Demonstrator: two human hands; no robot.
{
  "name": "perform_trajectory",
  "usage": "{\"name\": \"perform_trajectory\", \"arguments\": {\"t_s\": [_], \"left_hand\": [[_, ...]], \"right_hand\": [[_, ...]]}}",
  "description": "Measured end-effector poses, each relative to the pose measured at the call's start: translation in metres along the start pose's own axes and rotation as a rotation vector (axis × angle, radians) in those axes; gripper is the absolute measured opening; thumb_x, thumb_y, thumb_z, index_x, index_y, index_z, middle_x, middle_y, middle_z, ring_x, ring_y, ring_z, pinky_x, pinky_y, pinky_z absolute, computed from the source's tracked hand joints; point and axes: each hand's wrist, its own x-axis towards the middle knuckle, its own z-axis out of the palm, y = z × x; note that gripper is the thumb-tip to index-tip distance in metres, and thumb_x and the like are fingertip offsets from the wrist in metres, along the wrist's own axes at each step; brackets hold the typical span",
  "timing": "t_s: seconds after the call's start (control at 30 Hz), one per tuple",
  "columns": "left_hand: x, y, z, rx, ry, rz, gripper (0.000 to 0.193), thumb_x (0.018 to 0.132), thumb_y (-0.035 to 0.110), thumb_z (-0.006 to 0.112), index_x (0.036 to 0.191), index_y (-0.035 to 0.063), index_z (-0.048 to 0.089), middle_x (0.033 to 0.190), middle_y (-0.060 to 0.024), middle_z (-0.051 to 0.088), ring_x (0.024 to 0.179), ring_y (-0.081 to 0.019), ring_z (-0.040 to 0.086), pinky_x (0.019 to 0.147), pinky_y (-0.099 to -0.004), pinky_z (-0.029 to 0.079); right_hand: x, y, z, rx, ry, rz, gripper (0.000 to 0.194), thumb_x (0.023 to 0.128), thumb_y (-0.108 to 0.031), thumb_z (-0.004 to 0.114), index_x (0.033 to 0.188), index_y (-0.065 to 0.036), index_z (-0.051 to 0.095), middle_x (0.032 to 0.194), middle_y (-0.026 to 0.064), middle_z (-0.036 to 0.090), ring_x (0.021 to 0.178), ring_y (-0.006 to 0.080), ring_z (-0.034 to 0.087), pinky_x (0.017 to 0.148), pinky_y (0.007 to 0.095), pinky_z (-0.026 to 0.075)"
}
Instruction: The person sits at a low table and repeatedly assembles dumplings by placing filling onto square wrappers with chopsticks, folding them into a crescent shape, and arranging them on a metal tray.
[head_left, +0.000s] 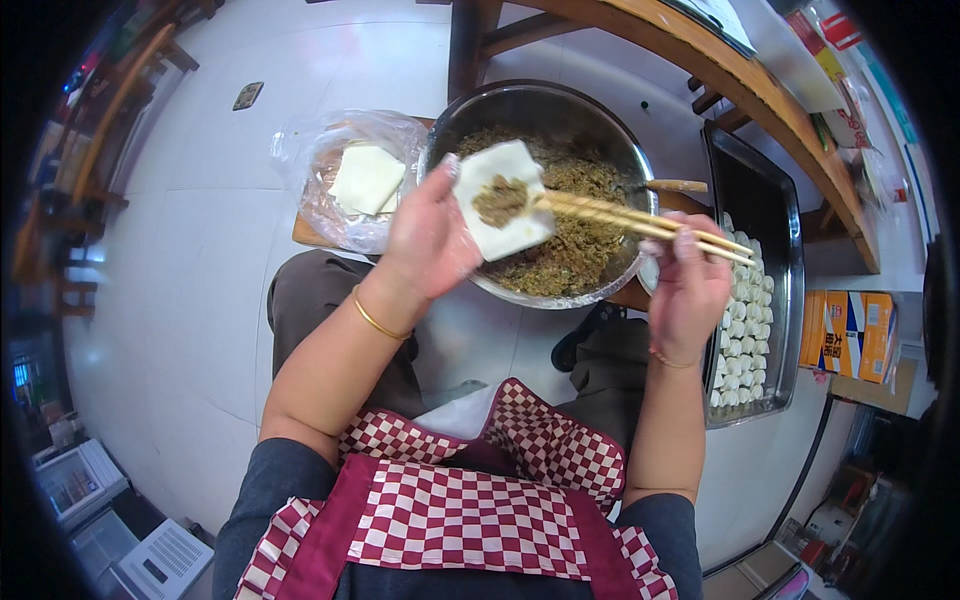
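On my left hand (435, 232) lies a square dough wrapper (487, 242) with a dab of minced filling (500, 201) at its middle. My right hand (690, 281) grips a pair of wooden chopsticks (637, 221), their tips at the filling's right side. Beneath both is a large steel bowl (540, 300) of minced filling (581, 262), with a wooden handle (677, 185) at its right rim. Left of the bowl, a stack of wrappers (366, 180) sits in a clear plastic bag (311, 202). Rows of folded dumplings (742, 345) fill part of a dark metal tray (787, 345) at the right.
A wooden table edge (645, 26) curves across the upper right, with a clipboard (712, 22) on it. An orange carton (847, 334) stands right of the tray. My knees flank the bowl's near side. Wooden furniture (124, 112) stands at the far left.
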Motion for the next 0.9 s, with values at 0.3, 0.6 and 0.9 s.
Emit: {"name": "perform_trajectory", "arguments": {"t_s": [0.3, 0.6, 0.9], "left_hand": [[-0.001, 0.025, -0.002, -0.04, 0.025, 0.19, 0.06, 0.11, 0.029, 0.018, 0.152, -0.0123, 0.026, 0.153, -0.0351, 0.037, 0.143, -0.0481, 0.039, 0.122, -0.0572, 0.032], [-0.002, 0.024, 0.0, -0.079, -0.087, 0.22, 0.06, 0.11, 0.029, 0.017, 0.156, -0.0073, 0.023, 0.158, -0.0278, 0.036, 0.144, -0.0479, 0.038, 0.122, -0.0597, 0.03], [0.0, 0.022, -0.007, -0.012, 0.021, 0.211, 0.06, 0.109, 0.031, 0.019, 0.154, -0.0065, 0.028, 0.153, -0.028, 0.042, 0.14, -0.0476, 0.044, 0.119, -0.0608, 0.035]], "right_hand": [[0.007, 0.01, -0.022, -0.349, 0.094, -0.032, 0.015, 0.102, -0.005, 0.06, 0.115, 0.002, 0.059, 0.107, 0.0125, 0.069, 0.089, 0.0158, 0.07, 0.068, 0.0231, 0.057], [0.01, 0.036, -0.011, -0.216, 0.051, 0.029, 0.015, 0.099, -0.001, 0.064, 0.113, 0.004, 0.06, 0.105, 0.014, 0.07, 0.086, 0.0148, 0.07, 0.075, 0.0248, 0.061], [0.012, 0.027, -0.012, -0.045, 0.11, 0.142, 0.016, 0.1, -0.004, 0.062, 0.114, 0.005, 0.059, 0.103, 0.0163, 0.07, 0.086, 0.02, 0.071, 0.077, 0.0296, 0.062]]}}
